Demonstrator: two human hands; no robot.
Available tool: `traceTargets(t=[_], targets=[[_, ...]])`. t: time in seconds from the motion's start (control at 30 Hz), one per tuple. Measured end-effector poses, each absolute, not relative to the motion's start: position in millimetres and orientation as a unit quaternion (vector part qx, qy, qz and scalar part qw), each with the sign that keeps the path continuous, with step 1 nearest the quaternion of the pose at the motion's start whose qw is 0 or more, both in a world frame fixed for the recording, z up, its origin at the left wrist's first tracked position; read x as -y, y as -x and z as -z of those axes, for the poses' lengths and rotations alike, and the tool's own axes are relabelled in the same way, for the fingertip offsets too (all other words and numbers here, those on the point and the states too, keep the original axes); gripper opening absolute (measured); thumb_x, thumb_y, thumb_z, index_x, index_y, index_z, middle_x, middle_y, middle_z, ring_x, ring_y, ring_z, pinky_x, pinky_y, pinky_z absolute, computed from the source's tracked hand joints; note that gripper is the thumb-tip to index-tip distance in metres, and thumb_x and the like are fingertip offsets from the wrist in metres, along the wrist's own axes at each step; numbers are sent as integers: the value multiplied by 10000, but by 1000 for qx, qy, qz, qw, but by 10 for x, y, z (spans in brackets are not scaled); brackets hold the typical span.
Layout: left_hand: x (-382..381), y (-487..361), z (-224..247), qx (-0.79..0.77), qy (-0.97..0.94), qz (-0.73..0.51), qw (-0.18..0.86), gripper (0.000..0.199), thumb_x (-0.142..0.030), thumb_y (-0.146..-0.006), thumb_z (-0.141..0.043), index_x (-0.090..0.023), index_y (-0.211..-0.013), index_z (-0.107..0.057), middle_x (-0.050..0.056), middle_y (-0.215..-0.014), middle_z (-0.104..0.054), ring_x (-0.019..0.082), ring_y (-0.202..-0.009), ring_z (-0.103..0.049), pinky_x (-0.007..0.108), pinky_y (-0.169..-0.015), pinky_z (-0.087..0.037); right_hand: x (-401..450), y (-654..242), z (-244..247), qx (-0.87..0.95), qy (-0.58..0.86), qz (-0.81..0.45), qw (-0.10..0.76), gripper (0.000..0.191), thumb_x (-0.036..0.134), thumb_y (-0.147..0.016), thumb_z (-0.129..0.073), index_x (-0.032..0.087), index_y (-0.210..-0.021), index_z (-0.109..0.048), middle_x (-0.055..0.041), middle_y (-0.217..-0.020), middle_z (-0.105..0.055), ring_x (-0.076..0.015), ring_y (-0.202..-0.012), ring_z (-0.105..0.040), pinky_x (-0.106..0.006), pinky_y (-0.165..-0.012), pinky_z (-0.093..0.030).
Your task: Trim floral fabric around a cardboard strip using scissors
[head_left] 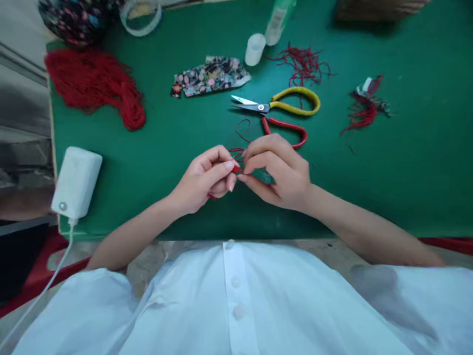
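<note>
My left hand is closed, with a small red piece pinched between thumb and forefinger. Thin red cord loops out from between the hands onto the table. Close on the right, my right hand pinches thumb and fingertips together at the red piece; it seems to grip the cord, though the fingertips hide most of it. Just beyond the hands lie scissors, blades spread, with one yellow and one red handle. A bit of red also shows below my left palm.
Red cord hanks lie at the left, above a white power bank with a cable. Floral fabric, a white cap, a green bottle, red thread scraps, a tassel-like bundle and a tape roll lie farther back.
</note>
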State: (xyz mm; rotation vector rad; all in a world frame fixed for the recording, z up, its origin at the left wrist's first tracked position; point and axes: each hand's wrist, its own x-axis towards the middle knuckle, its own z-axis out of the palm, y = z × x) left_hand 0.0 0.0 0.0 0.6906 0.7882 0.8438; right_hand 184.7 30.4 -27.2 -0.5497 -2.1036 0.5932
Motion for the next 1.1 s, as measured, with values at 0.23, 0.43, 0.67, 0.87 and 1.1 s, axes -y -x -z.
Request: traceTargets(t=[0.23, 0.43, 0.67, 0.87, 1.1], targets=[[5, 0, -18, -385, -319, -395, 770, 366, -411, -816, -762, -183, -772, -478, -72, -533, -599, -21, -316, -210, 114, -353, -214, -302, -1856, 207, 807, 225, -379, 393, 208, 317, -996, -565, 209, -825, -516, -50, -898, -596, -160, -822, -600, -310, -733, -515], [7, 9, -11, -390, -321, -402, 764, 351, -400, -810, -764, -183, -779, -490, -76, -530, -598, -21, -316, -214, 115, -353, -214, -291, -1846, 179, 775, 246, -453, 364, 262, 361, -1004, -557, 205, -796, -529, -19, -770, -613, -119, -680, -572, -247, -608, -459], [-1, 3, -9, -393, -329, -395, 762, 340, -415, -813, -757, -180, -797, -511, -71, -535, -594, -19, -317, -214, 123, -354, -209, -274, -1872, 172, 831, 281, -343, 336, 233, 330, -1011, -512, 226, -826, -607, -21, -759, -623, -130, -630, -555, -268, -582, -463], [-2, 1, 0, -401, -333, -398, 755, 331, -406, -815, -747, -183, -795, -502, -73, -539, -595, -19, -320, -214, 121, -356, -204, -222, -1882, 171, 852, 315, -230, 349, 209, 242, -998, -503, 250, -914, -694, -43, -826, -694, -153, -695, -644, -285, -621, -512], [12, -17, 34, -408, -350, -390, 748, 368, -446, -814, -753, -189, -805, -490, -69, -541, -603, -16, -314, -230, 124, -351, -204, -193, -1866, 164, 855, 362, -196, 316, 235, 205, -984, -508, 230, -862, -708, -25, -702, -677, -129, -619, -632, -257, -591, -495]])
